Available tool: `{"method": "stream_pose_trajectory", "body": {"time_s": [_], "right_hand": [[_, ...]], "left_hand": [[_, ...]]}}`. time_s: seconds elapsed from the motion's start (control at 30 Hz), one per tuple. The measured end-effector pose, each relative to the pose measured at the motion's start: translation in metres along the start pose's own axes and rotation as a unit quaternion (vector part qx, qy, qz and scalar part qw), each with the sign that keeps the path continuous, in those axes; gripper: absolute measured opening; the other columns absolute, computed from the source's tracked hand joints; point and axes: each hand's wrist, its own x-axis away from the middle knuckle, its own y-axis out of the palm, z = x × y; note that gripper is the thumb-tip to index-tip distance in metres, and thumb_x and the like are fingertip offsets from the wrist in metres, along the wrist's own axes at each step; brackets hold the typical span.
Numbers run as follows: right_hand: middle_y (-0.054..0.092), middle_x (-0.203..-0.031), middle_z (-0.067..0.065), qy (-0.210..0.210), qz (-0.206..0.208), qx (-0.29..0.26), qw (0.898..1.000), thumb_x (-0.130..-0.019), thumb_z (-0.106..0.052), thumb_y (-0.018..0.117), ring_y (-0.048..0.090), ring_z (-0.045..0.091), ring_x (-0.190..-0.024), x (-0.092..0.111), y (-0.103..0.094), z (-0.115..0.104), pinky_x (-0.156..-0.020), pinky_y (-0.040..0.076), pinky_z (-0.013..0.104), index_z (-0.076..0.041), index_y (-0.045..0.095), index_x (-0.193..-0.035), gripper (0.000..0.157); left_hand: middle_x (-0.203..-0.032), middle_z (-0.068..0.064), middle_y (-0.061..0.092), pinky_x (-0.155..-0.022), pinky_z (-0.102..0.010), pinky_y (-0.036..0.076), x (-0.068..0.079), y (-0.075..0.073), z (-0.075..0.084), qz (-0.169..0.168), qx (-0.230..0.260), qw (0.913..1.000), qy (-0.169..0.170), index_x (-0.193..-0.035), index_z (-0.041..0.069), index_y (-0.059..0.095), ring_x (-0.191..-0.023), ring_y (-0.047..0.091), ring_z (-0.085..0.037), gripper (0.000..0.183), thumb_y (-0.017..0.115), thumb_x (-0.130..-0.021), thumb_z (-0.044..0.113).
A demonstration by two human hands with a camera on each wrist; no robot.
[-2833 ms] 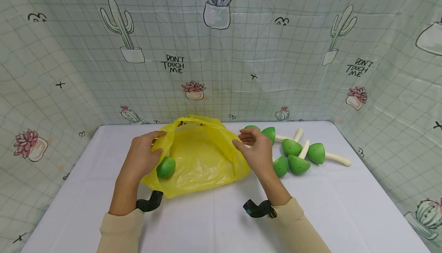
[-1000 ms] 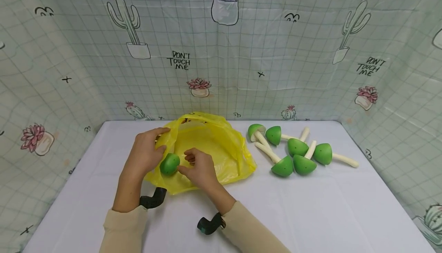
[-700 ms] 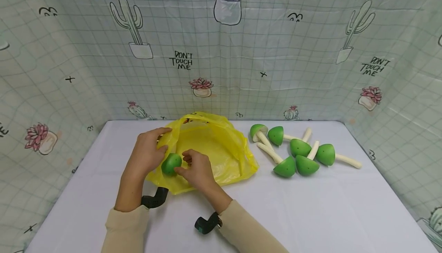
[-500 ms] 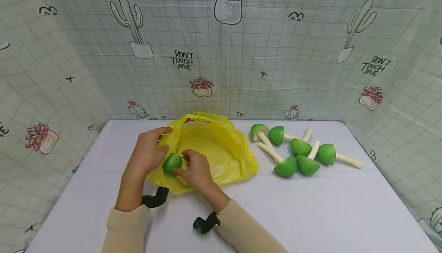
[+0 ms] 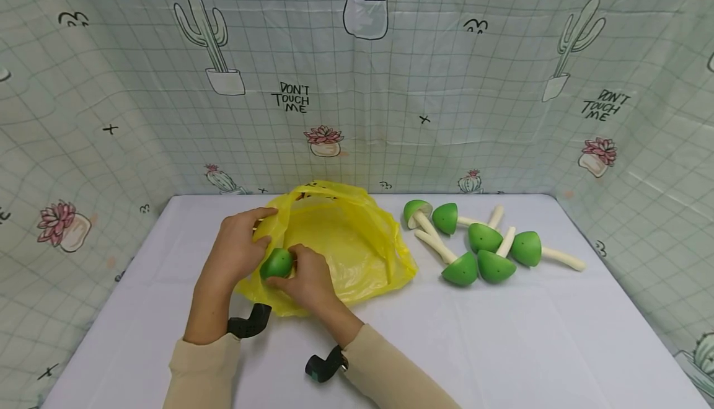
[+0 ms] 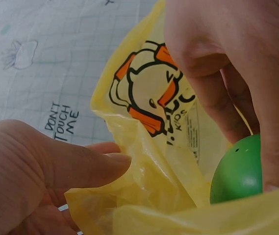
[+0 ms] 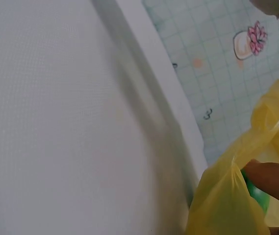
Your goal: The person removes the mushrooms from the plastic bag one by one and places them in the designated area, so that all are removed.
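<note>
A yellow plastic bag lies on the white table with its mouth held up. My left hand pinches the bag's left edge between thumb and fingers; in the left wrist view this hand has the thin plastic bunched at the thumb tip. Just inside that edge sits a toy mushroom with a rounded green cap, its stem hidden. My right hand reaches into the bag, thumb and fingers curled around the cap. In the right wrist view the thumb lies against the green cap.
To the bag's right, several green-capped mushrooms with pale stems lie in a cluster, among them one mushroom at the near side and another at the far right. A cloth printed with cacti hangs behind the table.
My right hand has left the bag's right edge, moved left into the bag and closed around the green mushroom's cap. The left hand keeps its hold on the bag.
</note>
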Motion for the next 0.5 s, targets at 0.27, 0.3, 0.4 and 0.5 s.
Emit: {"method": "stream_pose_trajectory", "body": {"time_s": [0.27, 0.3, 0.4, 0.5], "right_hand": [[0.072, -0.108, 0.006, -0.010, 0.020, 0.006, 1.000, -0.081, -0.028, 0.093, 0.065, 0.018, -0.095, 0.0004, 0.0065, 0.0011, -0.083, 0.057, 0.028, -0.001, 0.068, -0.121, 0.055], [0.072, -0.108, 0.006, -0.011, 0.023, 0.006, 1.000, -0.081, -0.028, 0.093, 0.065, 0.018, -0.095, 0.0006, 0.0071, 0.0015, -0.084, 0.057, 0.028, -0.001, 0.068, -0.121, 0.054], [0.072, -0.109, 0.007, -0.014, 0.031, 0.009, 0.999, -0.081, -0.028, 0.093, 0.065, 0.019, -0.097, 0.0016, 0.0078, 0.0020, -0.085, 0.057, 0.029, -0.001, 0.069, -0.122, 0.055], [0.072, -0.111, 0.007, -0.018, 0.035, 0.010, 0.999, -0.082, -0.027, 0.093, 0.065, 0.019, -0.098, 0.0042, 0.0047, 0.0004, -0.087, 0.057, 0.030, -0.001, 0.069, -0.124, 0.055]], "left_hand": [[-0.135, -0.030, 0.064, -0.098, -0.058, 0.056, -0.0005, 0.0010, -0.0011, 0.006, -0.002, 1.0000, 0.003, -0.142, -0.004, 0.061, -0.117, 0.063, -0.045, 0.049, 0.064, -0.094, -0.010], [-0.136, -0.030, 0.063, -0.098, -0.058, 0.056, -0.0006, 0.0010, -0.0008, 0.005, -0.002, 1.0000, 0.001, -0.143, -0.004, 0.061, -0.117, 0.062, -0.045, 0.049, 0.064, -0.094, -0.010], [-0.138, -0.030, 0.062, -0.099, -0.057, 0.056, -0.0006, 0.0009, -0.0001, 0.002, 0.000, 1.0000, -0.008, -0.144, -0.004, 0.060, -0.119, 0.062, -0.045, 0.050, 0.065, -0.094, -0.010], [-0.138, -0.030, 0.062, -0.100, -0.058, 0.055, -0.0005, 0.0003, 0.0004, 0.001, 0.000, 0.9999, -0.012, -0.144, -0.003, 0.060, -0.119, 0.061, -0.045, 0.050, 0.065, -0.095, -0.010]]}}
